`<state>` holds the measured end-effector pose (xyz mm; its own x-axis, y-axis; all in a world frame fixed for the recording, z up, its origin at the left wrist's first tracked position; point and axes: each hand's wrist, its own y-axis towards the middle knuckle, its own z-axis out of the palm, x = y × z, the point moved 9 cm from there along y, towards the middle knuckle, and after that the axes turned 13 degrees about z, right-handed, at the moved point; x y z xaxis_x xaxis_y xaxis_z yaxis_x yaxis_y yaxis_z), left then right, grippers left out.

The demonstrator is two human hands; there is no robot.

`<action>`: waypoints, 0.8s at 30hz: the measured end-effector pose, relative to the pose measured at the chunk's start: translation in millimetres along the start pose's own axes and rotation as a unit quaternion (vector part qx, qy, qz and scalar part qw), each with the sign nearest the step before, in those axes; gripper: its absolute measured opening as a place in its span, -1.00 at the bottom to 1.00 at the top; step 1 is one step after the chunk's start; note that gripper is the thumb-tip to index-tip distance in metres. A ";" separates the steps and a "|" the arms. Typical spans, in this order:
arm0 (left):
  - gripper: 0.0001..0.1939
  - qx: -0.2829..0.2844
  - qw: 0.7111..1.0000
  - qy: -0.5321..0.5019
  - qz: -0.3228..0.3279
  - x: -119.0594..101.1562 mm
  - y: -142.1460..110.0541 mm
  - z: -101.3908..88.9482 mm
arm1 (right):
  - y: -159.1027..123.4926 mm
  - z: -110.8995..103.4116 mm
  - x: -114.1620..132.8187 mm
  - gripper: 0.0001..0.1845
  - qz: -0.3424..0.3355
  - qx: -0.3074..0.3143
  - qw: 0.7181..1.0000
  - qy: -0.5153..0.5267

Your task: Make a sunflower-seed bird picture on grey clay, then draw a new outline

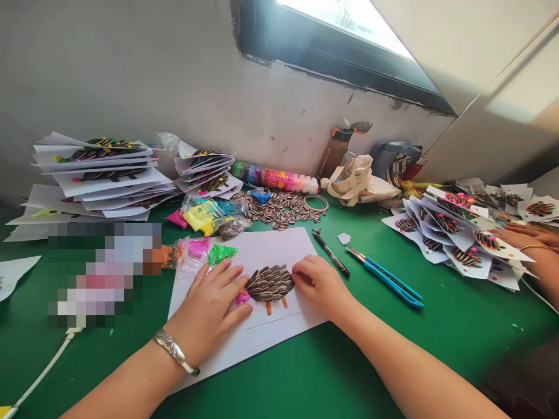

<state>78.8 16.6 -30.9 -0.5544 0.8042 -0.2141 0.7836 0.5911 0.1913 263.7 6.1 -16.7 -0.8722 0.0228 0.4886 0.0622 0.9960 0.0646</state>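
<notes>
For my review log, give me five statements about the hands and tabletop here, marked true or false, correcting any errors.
1. The silver bracelet is on the left wrist. True.
2. The blue cutter lies on the paper. False: it lies on the green table.
3. The right hand is at the seed cluster's right edge. True.
4. The left hand holds the pen. False: it rests on the paper; the pen lies on the table.
5. Loose seeds lie beyond the paper. True.
</notes>
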 end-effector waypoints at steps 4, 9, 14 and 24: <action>-0.50 0.002 1.000 -0.005 -0.003 -0.2 0.3 -1.0 | 0.2 -3.5 -4.7 -0.82 0.003 -0.001 0.999 0.033; -0.51 -0.012 1.000 -0.013 -0.002 -1.0 -1.8 -3.0 | 2.8 -11.2 -14.6 -0.82 0.023 -0.015 0.996 0.090; -0.53 -0.014 1.000 -0.015 0.003 -1.4 -2.7 -2.9 | 1.6 -7.7 -10.9 -0.80 -0.003 -0.001 0.996 0.090; -0.55 0.006 1.000 -0.024 -0.004 -2.8 -1.8 -4.2 | 0.0 -5.1 -7.7 -0.76 -0.024 0.032 0.993 0.112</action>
<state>77.9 13.5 -26.7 -0.5471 0.7950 -0.2621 0.7824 0.5970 0.1776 272.9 5.5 -16.0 -0.7431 -0.0376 0.6681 -0.0137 0.9991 0.0411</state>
